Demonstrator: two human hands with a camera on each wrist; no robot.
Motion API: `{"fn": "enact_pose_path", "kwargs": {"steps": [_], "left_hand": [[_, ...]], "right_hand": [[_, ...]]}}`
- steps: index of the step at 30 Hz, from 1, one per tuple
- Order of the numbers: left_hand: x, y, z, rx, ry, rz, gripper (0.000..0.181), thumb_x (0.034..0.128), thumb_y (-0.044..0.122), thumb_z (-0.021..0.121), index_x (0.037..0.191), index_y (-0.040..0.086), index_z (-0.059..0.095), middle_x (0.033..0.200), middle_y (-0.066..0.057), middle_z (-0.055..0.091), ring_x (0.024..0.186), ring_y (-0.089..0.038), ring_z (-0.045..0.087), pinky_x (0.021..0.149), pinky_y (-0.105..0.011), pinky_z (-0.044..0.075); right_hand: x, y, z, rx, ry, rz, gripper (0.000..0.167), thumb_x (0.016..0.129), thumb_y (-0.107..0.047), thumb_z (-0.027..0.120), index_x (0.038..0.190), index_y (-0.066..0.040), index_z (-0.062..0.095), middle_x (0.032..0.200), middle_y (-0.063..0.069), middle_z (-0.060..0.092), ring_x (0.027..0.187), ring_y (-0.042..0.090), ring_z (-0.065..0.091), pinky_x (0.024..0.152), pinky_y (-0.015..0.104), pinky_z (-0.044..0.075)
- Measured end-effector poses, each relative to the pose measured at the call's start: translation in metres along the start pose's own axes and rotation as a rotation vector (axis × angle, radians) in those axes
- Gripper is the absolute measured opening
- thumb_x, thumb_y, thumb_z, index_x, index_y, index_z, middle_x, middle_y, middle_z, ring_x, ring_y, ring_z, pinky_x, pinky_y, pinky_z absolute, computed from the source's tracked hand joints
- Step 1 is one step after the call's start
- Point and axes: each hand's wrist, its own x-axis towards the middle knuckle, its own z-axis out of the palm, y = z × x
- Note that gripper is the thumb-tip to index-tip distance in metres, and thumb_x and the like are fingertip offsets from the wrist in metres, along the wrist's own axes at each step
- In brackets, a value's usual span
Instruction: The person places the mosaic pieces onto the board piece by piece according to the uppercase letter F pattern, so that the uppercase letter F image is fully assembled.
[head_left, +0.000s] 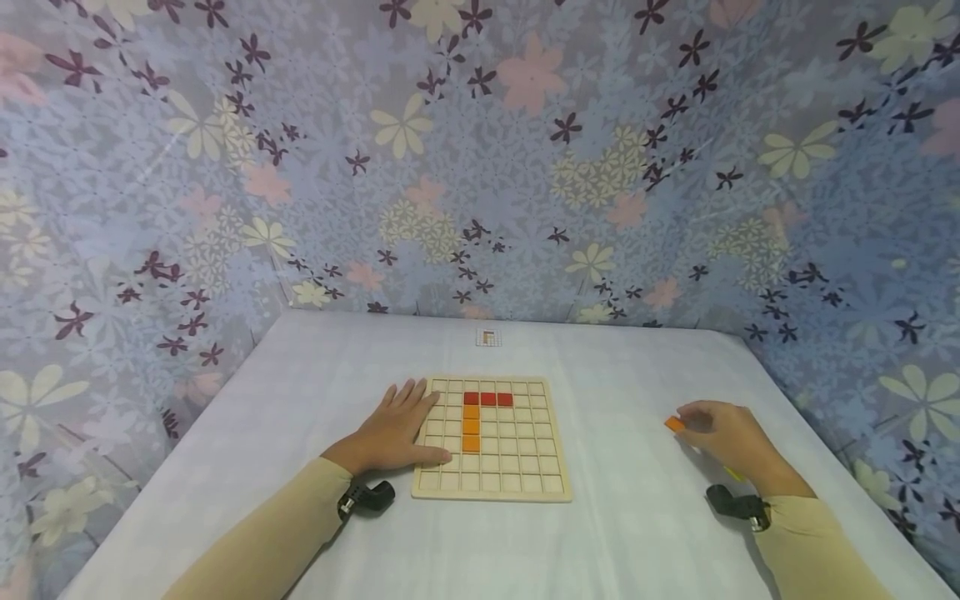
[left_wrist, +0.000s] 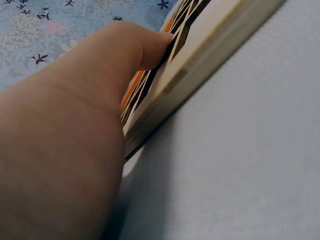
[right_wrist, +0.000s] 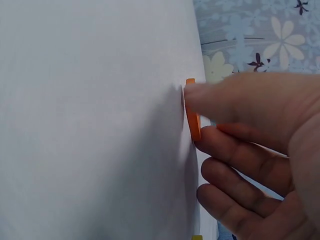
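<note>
A square wooden grid board (head_left: 525,483) lies on the white table, with red tiles (head_left: 488,399) in a short row and orange tiles (head_left: 471,427) running down from the row's left end. My left hand (head_left: 393,433) rests along the board's left edge, fingers straight and spread; in the left wrist view its thumb (left_wrist: 150,47) lies over the rim. Out to the right, my right hand (head_left: 723,437) pinches an orange square tile (head_left: 673,424) between thumb and fingers. The right wrist view shows that orange tile (right_wrist: 192,112) edge-on, the other fingers loosely curled below.
A small card (head_left: 489,337) with a printed grid lies behind the board. Part of a yellow piece (head_left: 733,474) shows beneath the right hand. Floral cloth (head_left: 480,167) hangs behind and beside the white-covered table (head_left: 615,533).
</note>
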Motion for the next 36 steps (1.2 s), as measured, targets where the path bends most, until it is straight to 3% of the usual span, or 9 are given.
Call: {"fn": "enact_pose_path", "kwargs": {"steps": [16, 36], "left_hand": [[-0.002, 0.004, 0.000, -0.007, -0.005, 0.001, 0.120, 0.0835, 0.089, 0.054, 0.166, 0.006, 0.030, 0.172, -0.022, 0.016, 0.158, -0.040, 0.009, 0.124, -0.057, 0.002], [-0.002, 0.002, -0.003, -0.001, 0.004, 0.003, 0.120, 0.0839, 0.089, 0.055, 0.166, 0.005, 0.030, 0.172, -0.023, 0.015, 0.158, -0.039, 0.008, 0.124, -0.056, 0.000]], "right_hand": [[-0.005, -0.002, 0.009, 0.010, 0.044, 0.051, 0.035, 0.089, -0.006, 0.082, 0.120, 0.007, 0.072, 0.116, 0.026, 0.072, 0.107, 0.047, 0.067, 0.090, 0.062, 0.053], [0.003, -0.024, 0.012, 0.054, 0.053, 0.038, 0.033, 0.092, -0.012, 0.083, 0.119, 0.005, 0.073, 0.119, 0.026, 0.071, 0.113, 0.049, 0.065, 0.092, 0.062, 0.053]]}}
